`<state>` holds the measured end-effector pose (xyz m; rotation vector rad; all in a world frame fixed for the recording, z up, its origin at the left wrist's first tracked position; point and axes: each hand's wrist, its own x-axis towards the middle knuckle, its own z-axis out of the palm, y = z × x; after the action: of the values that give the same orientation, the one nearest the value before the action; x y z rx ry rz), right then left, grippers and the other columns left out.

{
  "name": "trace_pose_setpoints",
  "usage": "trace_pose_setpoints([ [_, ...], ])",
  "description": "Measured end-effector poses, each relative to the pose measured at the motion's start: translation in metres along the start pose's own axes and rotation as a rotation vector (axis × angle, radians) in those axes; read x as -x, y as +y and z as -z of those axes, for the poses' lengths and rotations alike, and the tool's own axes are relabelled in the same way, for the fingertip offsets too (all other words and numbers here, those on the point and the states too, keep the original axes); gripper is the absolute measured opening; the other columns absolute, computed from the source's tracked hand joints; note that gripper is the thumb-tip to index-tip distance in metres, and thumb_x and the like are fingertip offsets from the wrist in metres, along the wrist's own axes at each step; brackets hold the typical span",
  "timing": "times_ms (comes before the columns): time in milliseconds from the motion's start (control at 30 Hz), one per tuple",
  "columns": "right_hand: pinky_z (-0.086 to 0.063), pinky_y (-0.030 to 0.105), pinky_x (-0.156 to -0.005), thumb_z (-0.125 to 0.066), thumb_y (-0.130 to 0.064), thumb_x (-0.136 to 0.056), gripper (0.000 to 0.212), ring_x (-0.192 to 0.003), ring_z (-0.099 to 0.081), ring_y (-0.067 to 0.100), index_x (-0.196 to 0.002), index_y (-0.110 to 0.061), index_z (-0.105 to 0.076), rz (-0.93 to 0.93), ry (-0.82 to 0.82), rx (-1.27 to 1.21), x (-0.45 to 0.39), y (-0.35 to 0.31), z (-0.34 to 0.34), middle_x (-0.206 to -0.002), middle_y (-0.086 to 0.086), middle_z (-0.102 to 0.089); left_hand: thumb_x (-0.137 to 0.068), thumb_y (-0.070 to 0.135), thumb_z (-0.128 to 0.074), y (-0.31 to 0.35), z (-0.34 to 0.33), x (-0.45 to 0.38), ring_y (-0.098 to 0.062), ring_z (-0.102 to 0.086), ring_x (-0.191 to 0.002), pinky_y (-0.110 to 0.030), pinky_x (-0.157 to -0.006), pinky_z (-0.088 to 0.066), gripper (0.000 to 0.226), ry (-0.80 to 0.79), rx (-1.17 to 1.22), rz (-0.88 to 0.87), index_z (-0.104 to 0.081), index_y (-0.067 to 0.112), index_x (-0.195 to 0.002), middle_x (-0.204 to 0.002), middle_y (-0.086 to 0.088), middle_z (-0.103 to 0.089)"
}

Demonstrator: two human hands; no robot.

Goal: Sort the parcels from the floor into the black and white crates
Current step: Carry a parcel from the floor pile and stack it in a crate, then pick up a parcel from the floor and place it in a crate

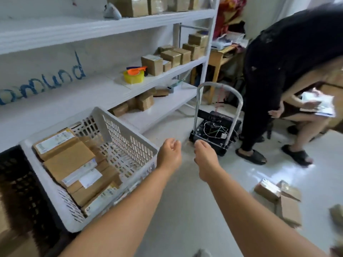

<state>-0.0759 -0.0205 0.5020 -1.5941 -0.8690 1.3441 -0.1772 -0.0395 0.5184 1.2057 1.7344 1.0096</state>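
White tiled floor (185,210) of a stockroom, with shelving (111,21) at left. White crate (130,134): partly filled with brown labelled parcels (68,160). Black crate (20,182), touching its left side: contents not visible. Left hand (169,153) and right hand (205,158): both empty, fingers loosely curled, held just beyond the white crate's rim. Unsorted parcels on the floor (278,197), at right, well apart from both crates. Judged progress: sorting partway done; several parcels remain. Second person (278,71) stands behind.

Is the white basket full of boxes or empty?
Partly full. Brown parcels fill the near-left part of the white crate; its slotted floor shows bare on the far side.
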Motion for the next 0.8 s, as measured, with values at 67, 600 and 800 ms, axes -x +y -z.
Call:
trace_pose_setpoints([
  [67,-0.035,0.021,-0.063,-0.043,-0.021,-0.095,0.015,-0.074,-0.042,0.013,-0.103,-0.026,-0.054,0.007,0.072,-0.04,0.001,0.002,0.036,-0.086,-0.008,-0.045,-0.1,0.028,-0.041,0.012,-0.03,0.009,-0.025,-0.05,-0.126,-0.026,-0.098,-0.038,0.042,-0.064,-0.011,-0.013,-0.048,0.004,-0.135,-0.138,-0.012,-0.053],
  [600,-0.03,0.025,-0.057,-0.04,-0.022,-0.097,0.02,-0.069,-0.039,0.015,-0.093,-0.015,-0.058,-0.155,0.512,-0.155,0.007,0.063,0.353,-0.082,0.001,-0.046,-0.098,0.029,-0.04,0.065,-0.323,0.106,-0.031,-0.058,-0.104,-0.035,-0.082,-0.049,0.041,-0.534,-0.055,0.026,-0.053,-0.002,-0.122,-0.111,-0.016,-0.063],
  [800,-0.044,0.035,-0.085,-0.041,-0.028,-0.097,0.02,-0.11,-0.053,0.023,-0.108,-0.022,-0.058,-0.213,0.629,-0.218,0.0,0.094,0.452,-0.112,0.003,-0.056,-0.099,0.026,-0.04,0.081,-0.415,0.134,-0.019,-0.053,-0.092,-0.03,-0.074,-0.043,0.035,-0.653,-0.087,0.023,-0.053,0.006,-0.124,-0.113,-0.015,-0.06],
])
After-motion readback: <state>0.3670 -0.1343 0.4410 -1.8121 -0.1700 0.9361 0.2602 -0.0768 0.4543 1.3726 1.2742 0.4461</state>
